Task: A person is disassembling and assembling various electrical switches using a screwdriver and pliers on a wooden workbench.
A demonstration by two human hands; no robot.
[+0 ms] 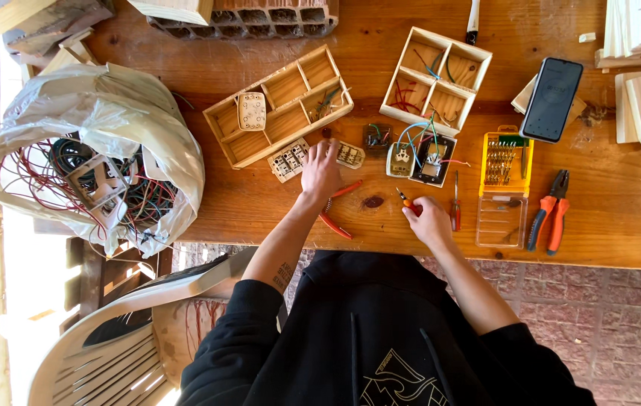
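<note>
Overhead view of a wooden desk (260,203), with places given relative to the black switch unit (433,162) near the desk's middle.

Left hand (320,171): lies flat, fingers spread, to the left of the unit. Its fingertips rest between two pale switch plates (289,159), one on either side of it; its grip is open and holds nothing. Red-handled cutters (335,214) lie under the wrist, below and left of the unit.

Right hand (429,222): directly below the unit, its grip closed around a small orange-tipped screwdriver (407,200) whose tip points up and left towards the unit. A red screwdriver (455,207) lies just beside this hand, to its right.

The unit itself carries blue, green and red wires; a white socket part (399,159) touches its left edge, and a small dark part (377,139) sits further left.

Above the unit: a square wooden tray (478,79) of four compartments holding wire scraps. Up and left: a long wooden tray (219,124) with a white switch (251,110) in one compartment.

Right of the unit: an open yellow bit case (506,154), then orange-handled pliers (550,214), with a black phone (552,99) above the case.

Far left: a plastic bag (110,113) of tangled wires and fittings at the desk's end. Below it stands a white plastic chair (110,338).
</note>
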